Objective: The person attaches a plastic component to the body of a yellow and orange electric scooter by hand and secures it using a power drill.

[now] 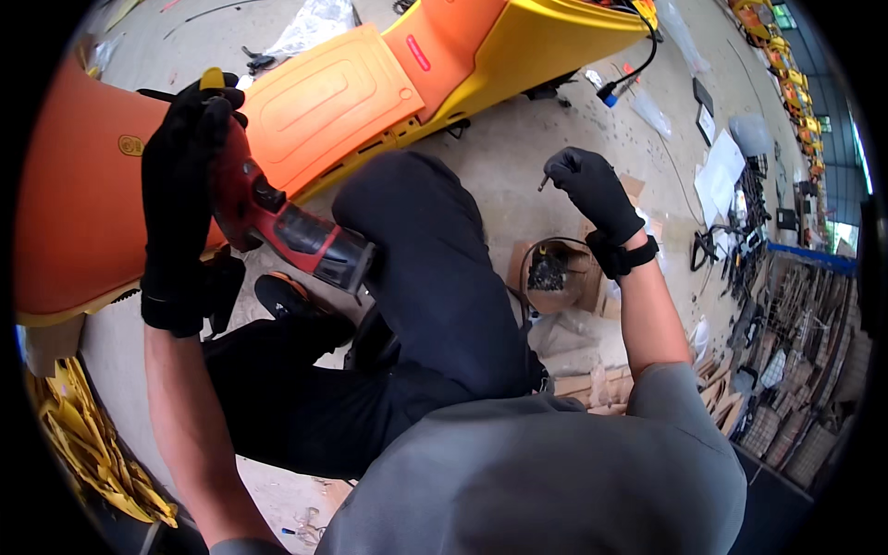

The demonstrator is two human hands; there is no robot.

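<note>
In my black-gloved left hand [190,176] is a red and black cordless power drill [310,242], its dark front end pointing down and right beside my bent knee. A small yellow piece [213,80] shows at that hand's fingertips; whether it is gripped I cannot tell. Off to the right, my right hand [592,190], gloved in black with a black wrist strap, pinches a short, thin metal piece [544,183], bolt-like but too small to name for sure. Close beyond the drill lies a large orange and yellow vehicle body [333,97] with a raised rectangular panel.
An open cardboard box [581,277] with dark parts stands right of my knee. A black cable with a blue connector [608,93] hangs from the body. White sheets [719,185], metal parts and a wire-mesh crate [805,351] are at right; yellow scraps [92,444] lie at left.
</note>
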